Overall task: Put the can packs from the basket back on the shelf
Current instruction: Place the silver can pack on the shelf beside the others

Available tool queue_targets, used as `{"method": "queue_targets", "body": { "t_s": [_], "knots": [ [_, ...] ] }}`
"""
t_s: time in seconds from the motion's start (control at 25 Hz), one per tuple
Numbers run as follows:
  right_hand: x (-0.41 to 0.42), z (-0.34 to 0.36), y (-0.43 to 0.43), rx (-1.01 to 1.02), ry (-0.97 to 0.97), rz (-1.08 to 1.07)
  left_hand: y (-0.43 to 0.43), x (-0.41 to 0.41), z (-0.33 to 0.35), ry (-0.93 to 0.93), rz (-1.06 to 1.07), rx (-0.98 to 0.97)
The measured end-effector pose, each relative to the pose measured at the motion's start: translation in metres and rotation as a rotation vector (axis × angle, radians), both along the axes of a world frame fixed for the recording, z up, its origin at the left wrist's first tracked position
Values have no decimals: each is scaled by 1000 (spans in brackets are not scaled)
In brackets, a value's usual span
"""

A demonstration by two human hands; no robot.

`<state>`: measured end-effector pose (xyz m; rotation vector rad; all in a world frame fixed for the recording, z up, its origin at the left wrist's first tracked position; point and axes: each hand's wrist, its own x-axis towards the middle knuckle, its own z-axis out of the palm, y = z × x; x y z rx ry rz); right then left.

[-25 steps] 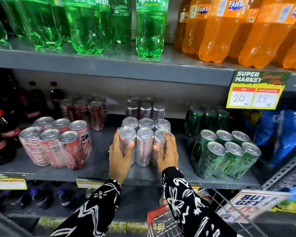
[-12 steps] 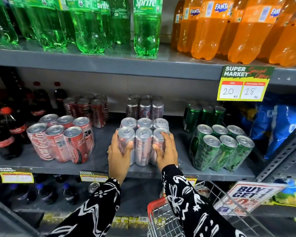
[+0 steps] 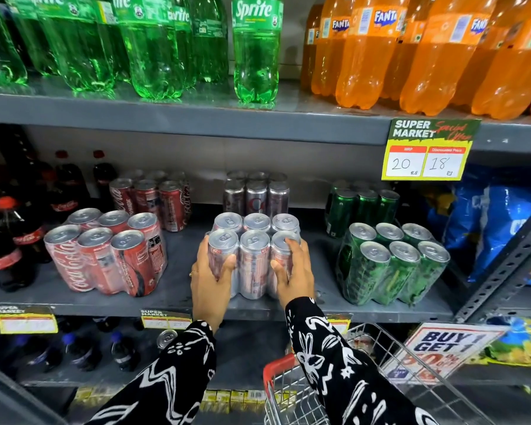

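A shrink-wrapped silver can pack (image 3: pixel 254 256) stands on the grey middle shelf (image 3: pixel 178 299), near its front edge. My left hand (image 3: pixel 210 283) grips the pack's left side and my right hand (image 3: pixel 293 273) grips its right side, fingers over the front right can. A red can pack (image 3: pixel 105 253) lies tilted to the left and a green can pack (image 3: pixel 393 265) leans to the right. The wire basket (image 3: pixel 380 348) with a red rim sits below my right arm; its inside is mostly hidden.
More red (image 3: pixel 151 197), silver (image 3: pixel 256 194) and green (image 3: pixel 362 207) can packs stand at the shelf's back. Cola bottles (image 3: pixel 10 237) fill the far left, blue bags (image 3: pixel 497 228) the right. Green and orange bottles (image 3: pixel 371 50) line the shelf above. A price tag (image 3: pixel 428 151) hangs from it.
Both hands stay on the silver pack, which sits in much the same spot on the shelf. My view has shifted slightly left and up.
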<state>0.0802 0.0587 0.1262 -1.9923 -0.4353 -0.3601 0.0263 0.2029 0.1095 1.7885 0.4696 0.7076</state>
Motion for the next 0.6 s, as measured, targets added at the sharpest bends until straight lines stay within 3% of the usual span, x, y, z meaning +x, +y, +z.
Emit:
{"method": "queue_targets", "body": {
  "t_s": [0.6],
  "knots": [
    [-4,3,0,-40,80,17,-3,-4,1,16,26,36]
  ]
}}
